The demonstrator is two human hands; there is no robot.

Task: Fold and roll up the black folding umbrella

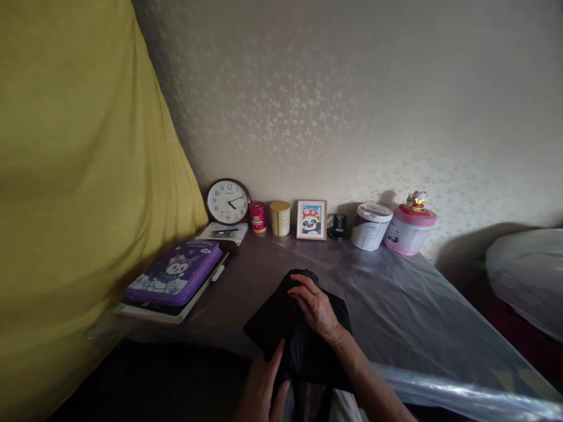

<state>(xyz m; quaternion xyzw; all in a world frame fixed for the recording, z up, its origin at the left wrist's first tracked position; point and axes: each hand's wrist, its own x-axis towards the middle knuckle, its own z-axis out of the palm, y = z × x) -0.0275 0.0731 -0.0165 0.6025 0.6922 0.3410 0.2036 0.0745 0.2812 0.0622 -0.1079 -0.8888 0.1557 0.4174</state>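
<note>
Here, we see the right hand (pixel 314 308) laid over a black fabric item (pixel 270 319), fingers bent along its top; we cannot tell whether they pinch it. The left hand (pixel 264 390) sits lower, its forefinger and thumb spread apart, the fingertip at the fabric's near side. The fabric itself lies at the front edge of the table (pixel 396 305) (a plastic sheet covers it). Farther left, we find a purple case (pixel 176 275) on a book (pixel 173 316). Along the wall, we note a clock (pixel 228 201), a yellow canister (pixel 280 220), a framed panda picture (pixel 312 220) and two tubs (pixel 370 230).
</note>
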